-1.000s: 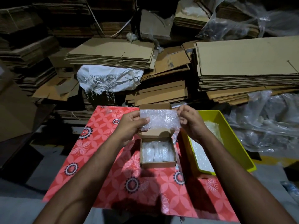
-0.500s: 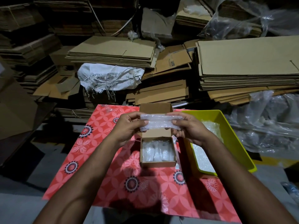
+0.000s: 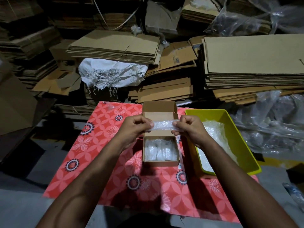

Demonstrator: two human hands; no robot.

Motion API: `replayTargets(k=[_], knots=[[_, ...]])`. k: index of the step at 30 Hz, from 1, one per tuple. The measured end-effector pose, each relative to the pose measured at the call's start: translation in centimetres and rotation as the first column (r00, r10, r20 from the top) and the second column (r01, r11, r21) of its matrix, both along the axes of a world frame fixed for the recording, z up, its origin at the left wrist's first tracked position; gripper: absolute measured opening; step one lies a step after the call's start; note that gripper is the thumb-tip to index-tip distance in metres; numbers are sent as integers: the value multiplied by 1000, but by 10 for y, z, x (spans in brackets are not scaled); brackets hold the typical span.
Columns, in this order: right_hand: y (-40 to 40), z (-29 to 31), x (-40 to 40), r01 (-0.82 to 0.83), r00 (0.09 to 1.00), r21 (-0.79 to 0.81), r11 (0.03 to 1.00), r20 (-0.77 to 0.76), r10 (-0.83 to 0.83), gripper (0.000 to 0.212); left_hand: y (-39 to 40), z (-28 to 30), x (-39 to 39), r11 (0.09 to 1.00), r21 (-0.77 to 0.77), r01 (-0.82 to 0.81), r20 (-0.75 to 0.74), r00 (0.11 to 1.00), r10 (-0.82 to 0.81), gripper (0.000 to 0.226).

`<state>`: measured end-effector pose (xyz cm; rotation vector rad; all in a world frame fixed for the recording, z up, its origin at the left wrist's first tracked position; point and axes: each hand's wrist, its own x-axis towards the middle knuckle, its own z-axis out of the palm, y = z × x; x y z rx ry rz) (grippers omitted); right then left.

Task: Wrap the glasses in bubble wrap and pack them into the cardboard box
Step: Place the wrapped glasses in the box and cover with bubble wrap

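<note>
Both hands hold a bubble-wrap bundle (image 3: 163, 126) level: left hand (image 3: 134, 127) and right hand (image 3: 191, 129) have fingers curled, pinching its ends, likely to keep the wrap closed. Directly below the fingers, the open cardboard box (image 3: 160, 162) already holds wrapped pieces.

Dim room, flattened cardboard stacks (image 3: 113, 45) behind a grey floor (image 3: 21, 209).

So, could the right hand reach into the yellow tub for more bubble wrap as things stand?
Probably not yet: the right hand and left hand both pinch the bubble-wrapped roll. The yellow tub beside it lies open, unobstructed.
</note>
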<state>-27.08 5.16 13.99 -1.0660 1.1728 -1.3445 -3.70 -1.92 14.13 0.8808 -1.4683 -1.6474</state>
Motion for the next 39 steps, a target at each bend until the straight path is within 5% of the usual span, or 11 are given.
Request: replayTargets(k=[3, 6, 11, 17, 21, 27, 33, 39], knots=[[1, -15, -6, 59, 996, 2, 998, -72, -58, 42, 3, -10, 6, 997, -80, 22, 126, 992, -11, 30], [9, -31, -10, 19, 938, 59, 998, -346, 3, 41, 2, -34, 17, 989, -123, 85, 288, 957, -46, 45], [15, -84, -4, -25, 719, 110, 994, -689, 94, 27, 8, -100, 17, 955, -273, 116, 545, 836, 55, 21], [17, -121, 11, -7, 401, 74, 997, -913, 71, 20, 18, -148, 10, 870, -476, 129, 546, 819, 177, 12], [17, -133, 11, -103, 138, 133, 986, -980, 146, 23, 24, -156, 9, 911, -402, 90, 578, 797, 176, 22], [8, -128, 9, -239, 54, 300, 923, -945, 321, 16, 17, -156, 17, 817, -496, 294, 683, 713, 158, 24], [13, -134, 8, -295, 6, 287, 911, -953, 302, 16, 18, -161, 13, 505, -635, 584, 756, 603, 254, 15], [16, -136, 20, -234, -8, 244, 941, -968, 249, 13, 20, -164, 10, 467, -603, 647, 794, 540, 278, 20]])
